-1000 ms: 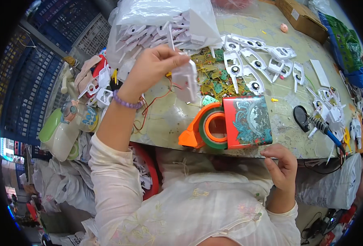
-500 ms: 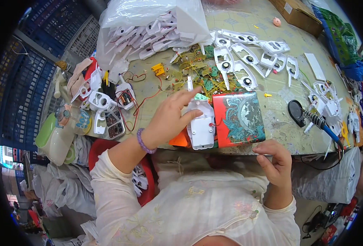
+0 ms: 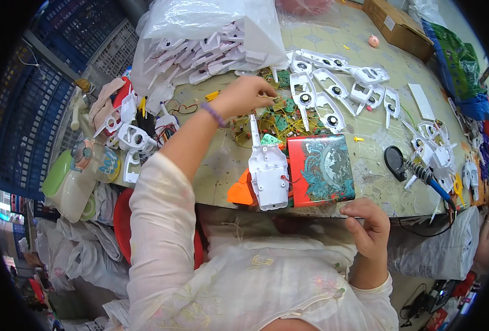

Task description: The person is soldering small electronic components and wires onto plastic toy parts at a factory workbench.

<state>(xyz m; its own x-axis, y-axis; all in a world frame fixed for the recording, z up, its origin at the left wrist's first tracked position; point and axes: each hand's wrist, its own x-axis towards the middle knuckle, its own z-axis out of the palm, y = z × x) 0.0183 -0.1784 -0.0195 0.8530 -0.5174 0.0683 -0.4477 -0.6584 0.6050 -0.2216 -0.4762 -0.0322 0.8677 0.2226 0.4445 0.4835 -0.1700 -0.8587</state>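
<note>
My left hand reaches over a pile of green circuit boards with yellow wires. Its fingertips are pinched together among the boards, and what they hold is hidden. Below it a white plastic housing with a long narrow stem lies at the table's front edge. A small green circuit board sits on the housing, and a red wire comes out at its right side. My right hand hovers at the table edge by a red and teal box. Its fingers are curled in, and anything between them is too small to make out.
Several white frames with round black parts lie behind the box. A soldering iron rests at the right beside a black ring. An open bag of white parts stands at the back left. An orange piece lies beside the housing.
My left hand has moved from above the white housing, away from me, to the circuit board pile, and its fingers have closed. The right hand has hardly moved.
</note>
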